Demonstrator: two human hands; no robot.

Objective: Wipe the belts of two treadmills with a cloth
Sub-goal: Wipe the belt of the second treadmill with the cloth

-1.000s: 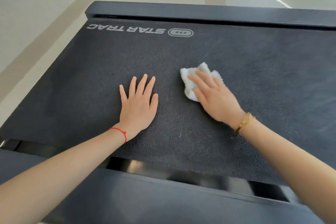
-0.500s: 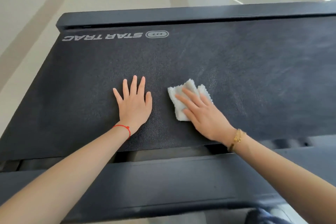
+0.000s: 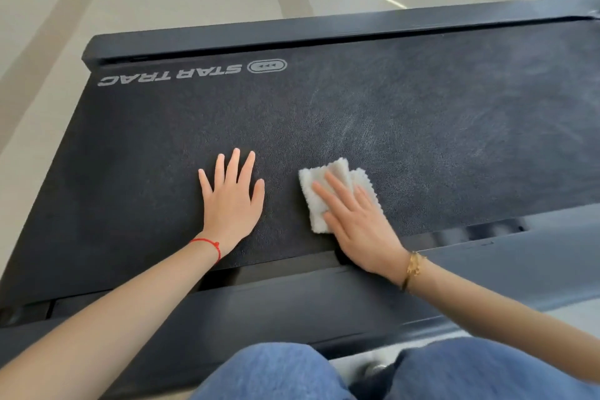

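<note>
My left hand (image 3: 231, 201) lay flat, fingers spread, holding nothing, on the dark Star Trac treadmill belt (image 3: 422, 127). Just right of it, my right hand (image 3: 355, 224) pressed straight fingers onto a folded, fluffy white cloth (image 3: 316, 201).

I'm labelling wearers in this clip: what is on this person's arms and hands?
Both forearms are bare, no sleeves or gloves. The left hand has a thin red string bracelet at the wrist; the right hand has a gold bracelet. Blue jeans show below.

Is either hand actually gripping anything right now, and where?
No grip. The right hand presses flat on the folded cloth's near right part; the left hand lies flat on the belt.
</note>
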